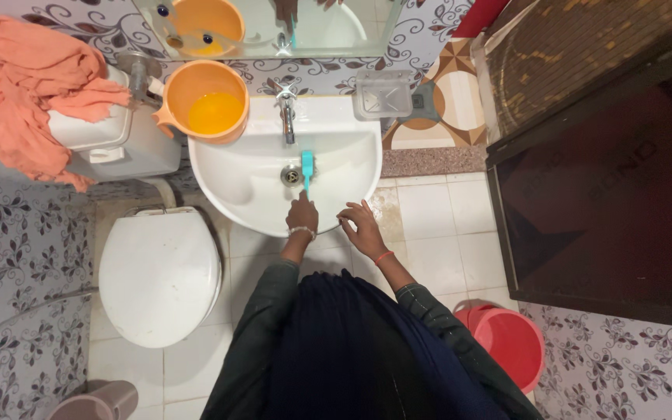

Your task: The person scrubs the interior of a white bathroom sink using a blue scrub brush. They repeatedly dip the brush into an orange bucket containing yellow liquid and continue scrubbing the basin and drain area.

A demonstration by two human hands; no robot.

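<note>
Nearest the camera, our dark hair and dark green sleeves are filling the lower middle of the view. Beyond them our left hand [302,213] is reaching into the white washbasin [227,175], its grip pressed together around the handle of a turquoise scrubbing brush [306,165] whose bristled head is lying just beside the drain [292,175]. Our right hand [361,226] is resting on the basin's front rim, fingers spread and holding nothing.

We are judging that a hard stroke could knock the brush head against the chrome tap [287,113] standing directly above the drain, or fling dirty water over the rim onto the tiled floor [445,225]. An orange jug [205,101] is sitting on the basin's back left corner; a wide sweep could tip it.

A closed white toilet [159,272] is standing left of the basin, with an orange cloth [29,85] draped over its cistern. A red bucket [511,342] is sitting on the floor near our right side, and a clear soap dish [383,95] is hanging right of the tap.
</note>
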